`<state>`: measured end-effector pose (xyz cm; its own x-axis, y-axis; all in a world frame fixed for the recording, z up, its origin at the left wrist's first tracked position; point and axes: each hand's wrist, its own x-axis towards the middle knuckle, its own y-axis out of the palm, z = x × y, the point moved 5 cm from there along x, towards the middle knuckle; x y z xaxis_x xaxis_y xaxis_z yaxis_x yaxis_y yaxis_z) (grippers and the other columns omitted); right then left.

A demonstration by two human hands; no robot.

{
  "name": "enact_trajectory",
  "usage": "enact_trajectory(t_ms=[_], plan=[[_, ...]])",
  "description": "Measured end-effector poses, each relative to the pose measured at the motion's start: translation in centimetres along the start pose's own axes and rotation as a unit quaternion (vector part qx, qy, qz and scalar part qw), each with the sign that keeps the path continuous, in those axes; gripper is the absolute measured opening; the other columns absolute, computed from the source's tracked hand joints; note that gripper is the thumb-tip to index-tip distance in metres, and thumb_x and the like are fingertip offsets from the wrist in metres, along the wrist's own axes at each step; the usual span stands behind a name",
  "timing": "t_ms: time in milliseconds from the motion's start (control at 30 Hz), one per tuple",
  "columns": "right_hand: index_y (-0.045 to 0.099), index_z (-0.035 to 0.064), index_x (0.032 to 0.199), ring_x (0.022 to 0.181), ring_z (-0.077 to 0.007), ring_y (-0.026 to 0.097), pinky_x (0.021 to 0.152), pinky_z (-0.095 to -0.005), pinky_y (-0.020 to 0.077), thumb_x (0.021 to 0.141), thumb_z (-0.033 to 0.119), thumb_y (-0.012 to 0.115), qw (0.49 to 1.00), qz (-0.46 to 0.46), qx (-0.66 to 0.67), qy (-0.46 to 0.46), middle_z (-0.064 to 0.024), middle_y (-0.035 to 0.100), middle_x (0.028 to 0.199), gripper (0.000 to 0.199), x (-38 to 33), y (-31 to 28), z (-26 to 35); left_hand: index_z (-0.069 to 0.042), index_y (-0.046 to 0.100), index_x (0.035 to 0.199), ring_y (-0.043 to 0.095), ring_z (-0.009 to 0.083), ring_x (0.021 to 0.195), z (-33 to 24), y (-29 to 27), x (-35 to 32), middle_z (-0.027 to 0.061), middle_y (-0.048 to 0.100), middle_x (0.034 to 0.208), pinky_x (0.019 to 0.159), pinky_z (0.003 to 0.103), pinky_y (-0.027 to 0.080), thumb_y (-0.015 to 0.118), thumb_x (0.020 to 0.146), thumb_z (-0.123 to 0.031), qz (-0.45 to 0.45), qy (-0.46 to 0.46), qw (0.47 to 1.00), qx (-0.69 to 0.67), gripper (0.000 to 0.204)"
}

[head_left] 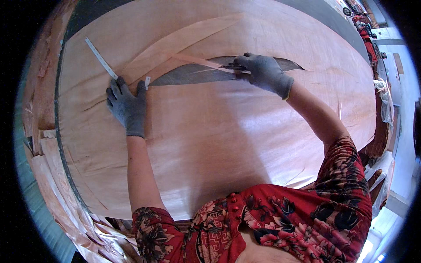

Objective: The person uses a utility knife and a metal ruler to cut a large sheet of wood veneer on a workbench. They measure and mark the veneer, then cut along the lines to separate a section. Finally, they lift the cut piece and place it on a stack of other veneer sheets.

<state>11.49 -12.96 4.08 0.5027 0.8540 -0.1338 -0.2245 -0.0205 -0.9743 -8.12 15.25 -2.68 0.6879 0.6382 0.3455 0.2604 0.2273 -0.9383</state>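
A large pale wood veneer sheet (228,131) covers the table. A long dark gap (193,74) splits it near the far side. My left hand (127,105), in a grey glove, presses flat on the veneer with its fingers spread, right beside a metal ruler (101,58). My right hand (263,72), also gloved, is closed on a small dark tool (234,67) at the edge of the gap. A thin loose veneer strip (197,61) runs from that hand toward the left.
Stacked veneer scraps (57,175) hang off the left edge of the table. White bags (386,101) and red machinery (364,26) stand at the right. My red floral sleeves fill the lower edge.
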Motion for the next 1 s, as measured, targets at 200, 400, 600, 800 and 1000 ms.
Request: enact_trajectory(t_ms=[200, 400, 600, 800, 1000], plan=[[0.065, 0.0112, 0.088, 0.080, -0.0365, 0.062, 0.069, -0.0435, 0.0487, 0.084, 0.033, 0.056, 0.996, -0.007, 0.069, 0.056, -0.0153, 0.064, 0.081, 0.024, 1.7, -0.9, -2.5, -0.006, 0.044, 0.132, 0.035, 0.0378, 0.127, 0.1, -0.2, -0.2, 0.0166, 0.039, 0.138, 0.102, 0.049, 0.029, 0.050, 0.083, -0.058, 0.002, -0.009, 1.000, 0.002, 0.072], [0.065, 0.0096, 0.094, 0.081, -0.0372, 0.062, 0.070, -0.0438, 0.0491, 0.083, 0.037, 0.058, 0.990, -0.041, 0.004, 0.135, -0.0167, 0.065, 0.083, 0.030, 2.4, -1.0, -5.3, -0.006, 0.043, 0.133, 0.035, 0.0377, 0.128, -0.1, 0.0, -0.2, 0.0168, 0.040, 0.138, 0.103, 0.049, 0.029, 0.049, 0.084, -0.058, -0.005, 0.000, 1.000, 0.007, 0.072], [0.060, 0.0117, 0.095, 0.079, -0.0343, 0.063, 0.066, -0.0420, 0.0498, 0.086, 0.029, 0.056, 0.986, -0.151, 0.060, -0.036, -0.0129, 0.063, 0.090, 0.020, 1.8, -2.9, -2.2, -0.004, 0.044, 0.132, 0.035, 0.0386, 0.128, -0.1, -0.1, -0.3, 0.0174, 0.041, 0.137, 0.103, 0.049, 0.028, 0.049, 0.084, -0.057, -0.004, -0.001, 1.000, 0.006, 0.072], [0.061, 0.0152, 0.093, 0.075, -0.0288, 0.063, 0.065, -0.0378, 0.0499, 0.084, 0.020, 0.057, 0.978, 0.059, -0.155, -0.125, -0.0067, 0.062, 0.083, 0.011, 2.8, -0.9, -0.8, -0.003, 0.045, 0.131, 0.037, 0.0392, 0.126, -0.2, -0.4, -0.2, 0.0191, 0.040, 0.137, 0.102, 0.049, 0.029, 0.051, 0.083, -0.054, -0.009, 0.009, 1.000, 0.001, 0.070], [0.063, 0.0149, 0.093, 0.074, -0.0307, 0.063, 0.066, -0.0395, 0.0494, 0.087, 0.025, 0.054, 0.980, 0.078, -0.150, -0.102, -0.0098, 0.064, 0.078, 0.014, 3.2, -1.0, -2.3, -0.003, 0.044, 0.131, 0.036, 0.0395, 0.126, -0.6, -1.0, -0.3, 0.0193, 0.041, 0.136, 0.101, 0.050, 0.030, 0.052, 0.084, -0.052, -0.009, 0.011, 1.000, -0.004, 0.068]])
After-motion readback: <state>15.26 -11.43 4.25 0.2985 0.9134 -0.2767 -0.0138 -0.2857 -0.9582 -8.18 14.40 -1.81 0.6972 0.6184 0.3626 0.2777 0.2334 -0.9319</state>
